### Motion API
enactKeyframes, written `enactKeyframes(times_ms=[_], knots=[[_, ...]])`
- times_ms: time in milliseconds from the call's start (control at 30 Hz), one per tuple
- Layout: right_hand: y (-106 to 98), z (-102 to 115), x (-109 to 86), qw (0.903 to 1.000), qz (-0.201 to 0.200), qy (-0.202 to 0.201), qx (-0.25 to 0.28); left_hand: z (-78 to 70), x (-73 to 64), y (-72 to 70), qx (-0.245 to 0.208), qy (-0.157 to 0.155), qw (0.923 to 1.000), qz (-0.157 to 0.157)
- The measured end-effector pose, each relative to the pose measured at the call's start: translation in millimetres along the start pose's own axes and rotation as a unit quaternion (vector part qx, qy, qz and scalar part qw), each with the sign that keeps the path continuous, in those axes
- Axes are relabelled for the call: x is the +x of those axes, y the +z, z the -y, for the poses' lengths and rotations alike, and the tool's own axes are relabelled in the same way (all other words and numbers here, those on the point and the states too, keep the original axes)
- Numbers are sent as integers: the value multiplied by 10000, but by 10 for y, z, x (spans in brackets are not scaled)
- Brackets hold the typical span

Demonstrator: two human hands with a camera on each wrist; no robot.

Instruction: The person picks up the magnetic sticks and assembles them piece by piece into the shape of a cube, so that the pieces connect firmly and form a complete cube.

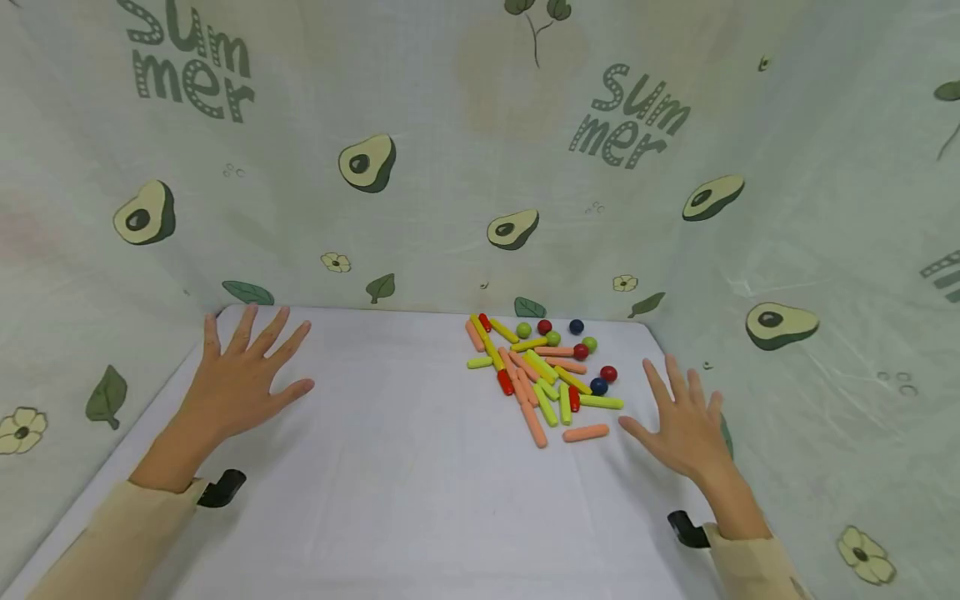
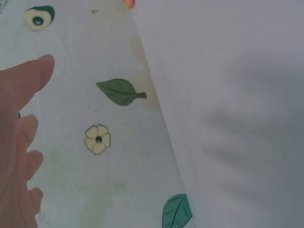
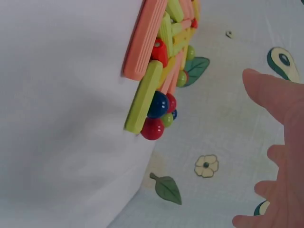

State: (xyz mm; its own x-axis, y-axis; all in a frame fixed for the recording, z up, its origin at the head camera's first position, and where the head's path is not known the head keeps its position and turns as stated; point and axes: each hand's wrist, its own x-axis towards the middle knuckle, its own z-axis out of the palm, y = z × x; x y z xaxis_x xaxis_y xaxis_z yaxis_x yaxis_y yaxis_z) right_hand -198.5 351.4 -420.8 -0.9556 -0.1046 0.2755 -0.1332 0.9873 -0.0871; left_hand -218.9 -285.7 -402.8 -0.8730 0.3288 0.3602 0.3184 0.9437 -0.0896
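Observation:
My left hand hovers over the left side of the white table, fingers spread and straight, holding nothing. Over the right side, my right hand is likewise spread, its thumb nearest a loose pile of toy pieces. The pile has ridged salmon sticks, yellow sticks, yellow-green sticks and short red pieces. Glossy balls lie along its right and back: red balls, blue balls and green balls. The right wrist view shows a yellow-green stick against a red ball.
A pale cloth printed with avocados, leaves and flowers hangs behind and on both sides of the white table. Black wrist mounts stick out by the sleeves. Hand shadows fall on the tabletop.

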Motion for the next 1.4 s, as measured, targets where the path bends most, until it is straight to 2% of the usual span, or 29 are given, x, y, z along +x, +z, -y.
enactKeyframes(times_ms=[100,267,367,500,567,633,767,933,1033,1267,1400], knots=[[1,-5,55,9999,12,-104,-57,-116,105,14,-117,275,9995,22],[30,-52,157,9991,-30,-409,-61,-368,310,62,-599,764,9951,183],[50,-80,223,9985,2,-543,72,-525,415,129,-882,1052,9903,193],[95,-96,340,9974,138,-597,387,-715,522,235,-1241,1412,9822,-8],[125,-105,399,9963,244,-570,593,-823,565,284,-1468,1518,9774,-52],[166,-119,452,9944,372,-504,846,-948,600,328,-1713,1573,9726,39],[289,-174,558,9873,616,-505,1376,-1227,662,412,-2259,1620,9591,532],[464,-246,687,9799,799,-626,1717,-1543,766,555,-2905,1722,9327,1262],[545,-258,753,9771,884,-647,1823,-1712,828,654,-3123,1710,9211,1576],[646,-228,843,9758,1052,-607,1820,-2039,946,857,-3657,1757,8938,1909],[681,-225,855,9751,1082,-600,1840,-2220,1043,960,-3747,1895,8866,1940]])
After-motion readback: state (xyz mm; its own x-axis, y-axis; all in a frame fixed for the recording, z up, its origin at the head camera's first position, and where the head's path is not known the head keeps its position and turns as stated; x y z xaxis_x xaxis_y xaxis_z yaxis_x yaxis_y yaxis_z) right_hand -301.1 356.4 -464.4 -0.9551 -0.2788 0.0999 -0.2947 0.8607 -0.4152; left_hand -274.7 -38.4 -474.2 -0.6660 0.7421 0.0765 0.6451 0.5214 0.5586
